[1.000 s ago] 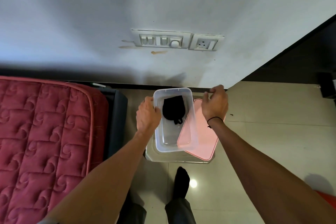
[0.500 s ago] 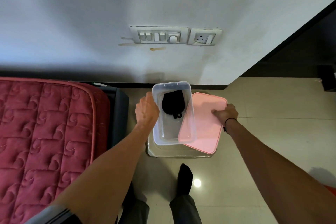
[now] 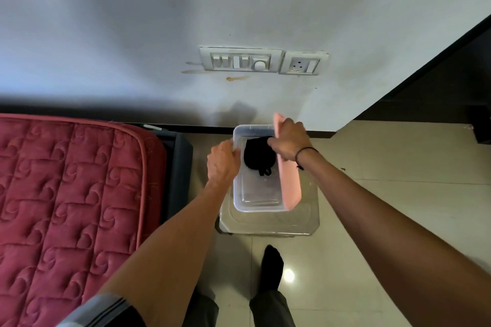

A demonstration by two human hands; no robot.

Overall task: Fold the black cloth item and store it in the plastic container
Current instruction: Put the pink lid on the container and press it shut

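My left hand (image 3: pixel 222 160) grips the left rim of the clear rectangular plastic container (image 3: pixel 256 203), fingers curled over its edge, steadying it. My right hand (image 3: pixel 288 142) clasps the flat pink plastic lid (image 3: pixel 289 180) near its far end and holds it tilted up on edge along the container's right rim, its near corner low by the container's front right corner.

The folded black cloth item (image 3: pixel 257 152) lies inside the container, in the far half, between my two hands and just below the right one. It sits as a compact rounded bundle with a small strap or loop trailing from its near edge toward me; its long axis, as far as I can judge, runs roughly with the container's, away from me toward the wall. The near half of the container shows bare.

The container's long axis points from me to the white wall, and the lid's long axis lies parallel to it. My right hand is the nearer to the cloth and the one carrying the lid; I judge the coming move to be swinging the lid leftward and down over the opening.

The container stands on a translucent low stool (image 3: pixel 305 220) on the tiled floor, beside the red quilted mattress (image 3: pixel 69 194).
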